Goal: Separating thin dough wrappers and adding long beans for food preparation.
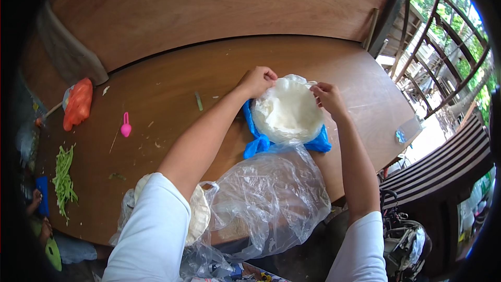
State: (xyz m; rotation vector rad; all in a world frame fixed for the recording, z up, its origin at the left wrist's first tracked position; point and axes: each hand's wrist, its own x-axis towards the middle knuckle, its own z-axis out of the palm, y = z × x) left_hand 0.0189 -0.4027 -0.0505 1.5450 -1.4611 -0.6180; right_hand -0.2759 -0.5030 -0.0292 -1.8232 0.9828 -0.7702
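Observation:
A stack of thin round white wrappers (291,111), like spring roll wrappers, lies on a blue plastic bag (256,145) on the table. At its far left edge, my left hand (258,81) pinches the rim of the top sheet. My right hand (329,98) pinches the same rim at the far right, fingers curled. The sheet's far edge looks raised and wrinkled between them. Nearer to me, a clear plastic bag (270,196) spreads over the table's front edge. Another round pale stack (199,215) is partly hidden behind my left sleeve.
Sliced green vegetable strips (64,180) lie at the left, near another person's hand (36,199). An orange plastic bag (79,103), a pink plastic utensil (125,126) and scattered scraps are on the wooden table (168,86). A clear bottle (408,129) lies near the right edge.

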